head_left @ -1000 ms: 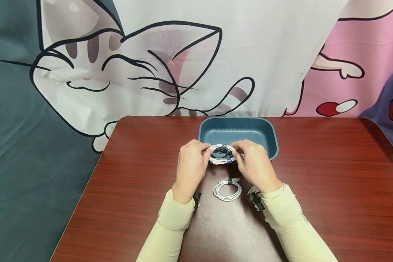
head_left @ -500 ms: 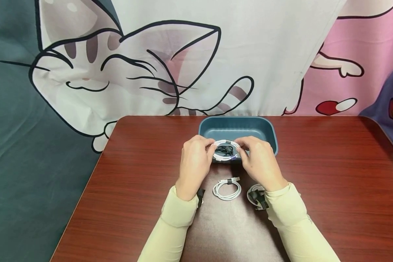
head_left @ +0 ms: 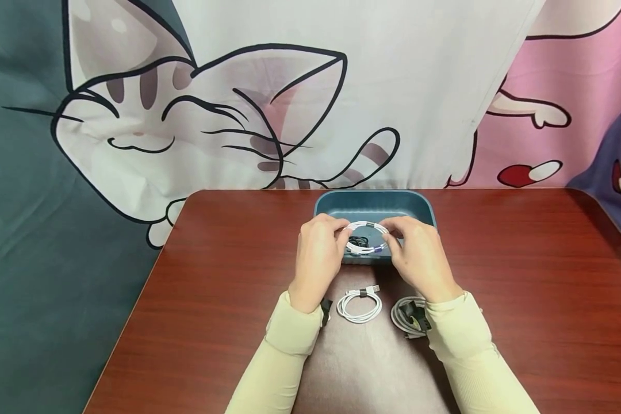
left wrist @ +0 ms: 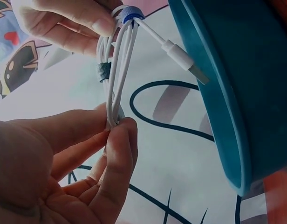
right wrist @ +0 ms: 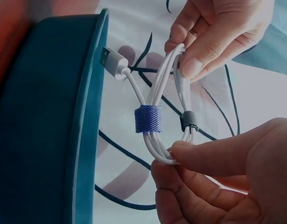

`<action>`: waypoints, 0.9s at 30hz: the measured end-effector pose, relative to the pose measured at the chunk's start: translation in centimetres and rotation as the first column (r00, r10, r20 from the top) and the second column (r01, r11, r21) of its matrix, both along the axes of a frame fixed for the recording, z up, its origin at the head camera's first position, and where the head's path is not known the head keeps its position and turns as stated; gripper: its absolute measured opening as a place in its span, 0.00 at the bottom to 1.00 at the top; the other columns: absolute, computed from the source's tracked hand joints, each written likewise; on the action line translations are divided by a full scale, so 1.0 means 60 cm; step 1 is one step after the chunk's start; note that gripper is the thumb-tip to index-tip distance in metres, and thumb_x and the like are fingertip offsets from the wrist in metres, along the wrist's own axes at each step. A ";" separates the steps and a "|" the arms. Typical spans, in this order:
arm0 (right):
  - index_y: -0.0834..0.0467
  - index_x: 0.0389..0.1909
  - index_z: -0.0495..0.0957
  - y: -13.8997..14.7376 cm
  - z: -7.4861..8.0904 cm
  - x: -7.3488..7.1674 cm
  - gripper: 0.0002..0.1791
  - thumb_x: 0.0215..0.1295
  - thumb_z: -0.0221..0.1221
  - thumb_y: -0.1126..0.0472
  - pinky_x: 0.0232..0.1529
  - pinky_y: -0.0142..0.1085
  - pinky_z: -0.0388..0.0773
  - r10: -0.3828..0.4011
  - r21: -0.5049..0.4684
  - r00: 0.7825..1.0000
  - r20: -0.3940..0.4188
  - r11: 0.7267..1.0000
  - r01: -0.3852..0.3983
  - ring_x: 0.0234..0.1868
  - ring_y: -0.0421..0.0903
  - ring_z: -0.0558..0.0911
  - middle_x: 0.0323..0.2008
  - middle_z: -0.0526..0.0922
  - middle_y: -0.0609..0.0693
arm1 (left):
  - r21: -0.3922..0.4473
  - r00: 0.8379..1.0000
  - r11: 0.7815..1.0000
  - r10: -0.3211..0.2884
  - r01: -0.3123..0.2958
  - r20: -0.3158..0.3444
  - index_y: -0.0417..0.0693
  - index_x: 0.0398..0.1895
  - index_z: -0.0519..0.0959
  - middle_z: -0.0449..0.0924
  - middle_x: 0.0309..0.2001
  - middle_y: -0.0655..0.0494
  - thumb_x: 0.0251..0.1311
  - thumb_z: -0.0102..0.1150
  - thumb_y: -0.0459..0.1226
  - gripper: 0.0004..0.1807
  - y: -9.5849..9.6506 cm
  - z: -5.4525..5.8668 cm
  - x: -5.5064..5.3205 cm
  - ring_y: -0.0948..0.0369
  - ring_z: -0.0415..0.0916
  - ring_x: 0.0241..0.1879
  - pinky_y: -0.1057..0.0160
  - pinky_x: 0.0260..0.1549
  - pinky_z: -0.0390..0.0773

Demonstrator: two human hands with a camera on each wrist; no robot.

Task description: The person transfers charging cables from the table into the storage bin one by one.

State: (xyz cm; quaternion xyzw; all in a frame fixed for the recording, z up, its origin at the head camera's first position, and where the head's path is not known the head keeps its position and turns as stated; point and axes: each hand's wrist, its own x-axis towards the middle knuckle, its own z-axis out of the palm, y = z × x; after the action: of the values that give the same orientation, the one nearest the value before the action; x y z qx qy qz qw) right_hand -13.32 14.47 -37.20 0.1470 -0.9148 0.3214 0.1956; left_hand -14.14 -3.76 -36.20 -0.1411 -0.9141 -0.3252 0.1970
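Note:
A coiled white USB cable (head_left: pixel 367 251) is held up between both hands, over the near side of the blue-green bin (head_left: pixel 425 210). My left hand (head_left: pixel 318 253) pinches its left side between thumb and fingers. On the opposite side, my right hand (head_left: pixel 423 253) pinches the loop the same way. Blue strap (right wrist: pixel 148 119) and grey strap (right wrist: pixel 189 121) bind the coil. In the left wrist view, the USB plug (left wrist: pixel 178 55) sticks out toward the bin. Through the ring a thin black cable (head_left: pixel 359 241) shows in the bin.
On the table (head_left: pixel 227 322), nearer than the bin, lies another coiled white USB cable (head_left: pixel 359 319). To its right rests a greyish cable coil (head_left: pixel 401 325), partly hidden by a dark device at the right sleeve. A printed curtain (head_left: pixel 434 115) hangs behind the table.
Both hands and the white cable coil have shifted right along the bin's near side, its ring turning more face-on. The coils on the table stay put.

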 end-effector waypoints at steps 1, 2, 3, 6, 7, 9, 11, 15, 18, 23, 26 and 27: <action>0.65 0.42 0.85 0.001 -0.001 0.000 0.10 0.58 0.65 0.74 0.42 0.50 0.78 -0.004 0.001 1.000 0.001 1.000 0.004 0.38 0.54 0.84 0.37 0.87 0.58 | -0.001 1.000 1.000 -0.001 0.001 0.000 0.45 0.36 0.90 0.85 0.32 0.54 0.58 0.71 0.33 0.04 0.002 -0.001 -0.001 0.58 0.82 0.35 0.61 0.34 0.80; 0.65 0.42 0.85 0.003 -0.001 0.000 0.10 0.58 0.65 0.74 0.42 0.50 0.78 -0.007 0.000 1.000 0.004 1.000 0.007 0.38 0.55 0.84 0.37 0.87 0.58 | -0.001 1.000 1.000 -0.002 0.002 0.000 0.45 0.36 0.90 0.86 0.32 0.54 0.58 0.71 0.33 0.04 0.003 -0.001 -0.002 0.58 0.83 0.36 0.61 0.34 0.80; 0.65 0.42 0.85 0.004 -0.002 0.000 0.10 0.58 0.65 0.74 0.41 0.51 0.78 -0.012 0.000 1.000 0.007 1.000 0.012 0.38 0.55 0.84 0.37 0.87 0.58 | -0.004 1.000 1.000 -0.002 0.002 0.001 0.46 0.36 0.90 0.86 0.33 0.54 0.59 0.71 0.34 0.04 0.005 -0.002 -0.003 0.58 0.83 0.36 0.61 0.35 0.80; 0.65 0.42 0.85 0.008 -0.003 -0.001 0.10 0.58 0.65 0.73 0.40 0.51 0.78 -0.029 -0.001 0.999 0.016 1.000 0.029 0.37 0.55 0.84 0.36 0.87 0.58 | -0.011 1.000 1.000 -0.009 0.009 0.006 0.46 0.36 0.90 0.86 0.33 0.54 0.59 0.71 0.34 0.04 0.011 -0.005 -0.008 0.58 0.83 0.37 0.61 0.36 0.81; 0.65 0.42 0.85 0.009 -0.003 -0.001 0.10 0.58 0.65 0.73 0.40 0.51 0.78 -0.033 -0.002 0.999 0.019 0.999 0.033 0.37 0.55 0.85 0.36 0.87 0.58 | -0.014 1.000 1.000 -0.009 0.009 0.006 0.46 0.36 0.90 0.86 0.33 0.54 0.59 0.71 0.35 0.04 0.012 -0.005 -0.009 0.58 0.83 0.37 0.61 0.35 0.81; 0.65 0.42 0.85 0.011 -0.004 -0.004 0.10 0.59 0.65 0.73 0.40 0.51 0.78 -0.038 0.000 0.999 0.019 0.999 0.038 0.37 0.55 0.85 0.36 0.87 0.59 | -0.019 1.000 1.000 -0.010 0.010 0.001 0.46 0.36 0.90 0.86 0.33 0.55 0.59 0.71 0.35 0.04 0.016 -0.006 -0.012 0.58 0.83 0.37 0.61 0.36 0.81; 0.65 0.41 0.85 0.013 -0.005 -0.005 0.10 0.59 0.64 0.73 0.40 0.52 0.78 -0.043 0.003 0.999 0.017 0.999 0.043 0.36 0.55 0.85 0.36 0.87 0.59 | -0.020 1.000 1.000 -0.016 0.016 0.001 0.46 0.36 0.90 0.86 0.32 0.55 0.59 0.71 0.35 0.04 0.019 -0.007 -0.015 0.58 0.83 0.37 0.61 0.36 0.81; 0.66 0.41 0.85 0.017 -0.009 -0.008 0.09 0.59 0.64 0.74 0.39 0.52 0.78 -0.057 0.008 0.998 0.015 0.998 0.057 0.35 0.55 0.84 0.35 0.87 0.59 | -0.036 1.000 0.999 -0.026 0.026 0.001 0.47 0.36 0.90 0.86 0.32 0.55 0.59 0.71 0.35 0.04 0.024 -0.011 -0.019 0.58 0.83 0.37 0.61 0.37 0.81; 0.66 0.41 0.85 0.020 -0.009 -0.009 0.09 0.59 0.64 0.74 0.38 0.52 0.78 -0.068 0.008 0.997 0.024 0.998 0.067 0.35 0.56 0.84 0.35 0.87 0.60 | -0.053 1.000 0.998 -0.031 0.031 -0.001 0.48 0.35 0.90 0.86 0.31 0.55 0.60 0.70 0.35 0.03 0.029 -0.015 -0.023 0.58 0.83 0.37 0.61 0.38 0.80; 0.67 0.41 0.85 0.023 -0.009 -0.013 0.09 0.59 0.63 0.74 0.38 0.54 0.78 -0.080 0.022 0.996 0.048 0.997 0.079 0.35 0.57 0.84 0.35 0.86 0.61 | -0.070 1.000 0.997 -0.013 0.014 0.018 0.50 0.35 0.91 0.86 0.32 0.56 0.60 0.70 0.36 0.03 0.038 -0.021 -0.028 0.58 0.83 0.38 0.61 0.37 0.81; 0.67 0.41 0.85 0.025 -0.010 -0.016 0.09 0.59 0.63 0.74 0.39 0.54 0.77 -0.086 0.027 0.994 0.065 0.996 0.084 0.36 0.58 0.84 0.35 0.86 0.62 | -0.076 0.999 0.997 -0.007 0.010 0.031 0.49 0.35 0.91 0.87 0.33 0.56 0.61 0.69 0.36 0.03 0.042 -0.023 -0.031 0.58 0.83 0.39 0.61 0.38 0.81; 0.67 0.42 0.85 0.025 -0.010 -0.017 0.10 0.59 0.63 0.74 0.39 0.54 0.77 -0.089 0.028 0.994 0.069 0.996 0.087 0.36 0.58 0.84 0.35 0.87 0.62 | -0.081 0.999 0.997 -0.005 0.008 0.033 0.49 0.35 0.91 0.87 0.33 0.56 0.61 0.69 0.36 0.03 0.044 -0.024 -0.032 0.58 0.83 0.39 0.62 0.38 0.81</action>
State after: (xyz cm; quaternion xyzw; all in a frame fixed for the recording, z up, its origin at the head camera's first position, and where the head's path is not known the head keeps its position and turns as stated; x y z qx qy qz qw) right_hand -14.33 16.00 -37.82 0.0974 -0.9306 0.3062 0.1754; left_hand -16.03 -1.14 -37.63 -0.1465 -0.9292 -0.2906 0.1750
